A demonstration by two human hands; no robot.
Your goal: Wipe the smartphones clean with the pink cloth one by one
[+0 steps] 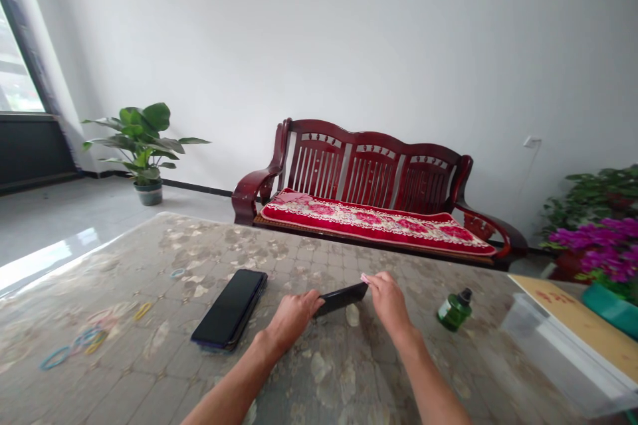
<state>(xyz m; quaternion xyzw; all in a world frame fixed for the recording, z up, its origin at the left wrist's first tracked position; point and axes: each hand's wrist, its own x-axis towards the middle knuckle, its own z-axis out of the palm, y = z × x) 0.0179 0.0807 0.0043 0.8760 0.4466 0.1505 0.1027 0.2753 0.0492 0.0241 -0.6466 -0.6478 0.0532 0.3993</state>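
My left hand (pixel 294 316) is closed on the near-left end of a dark phone (pixel 343 299), which is held tilted just over the table. At the phone's right end, my right hand (pixel 389 300) is closed with fingertips pinched around a small pinkish-white piece (pixel 365 278); it looks like a scrap of cloth or tissue, though most of it is hidden. Whether the right fingers also grip the phone I cannot tell. Left of my hands lies a stack of dark phones (pixel 230 309), the top one screen up.
The table wears a patterned cloth (pixel 299 378). Blue and yellow elastic bands (pixel 56 358) lie at left. A green bottle (pixel 454 311) with a black top stands right of my right hand, beside a clear box (pixel 553 345) under a tan board (pixel 578 319). A wooden bench (pixel 373 166) stands beyond.
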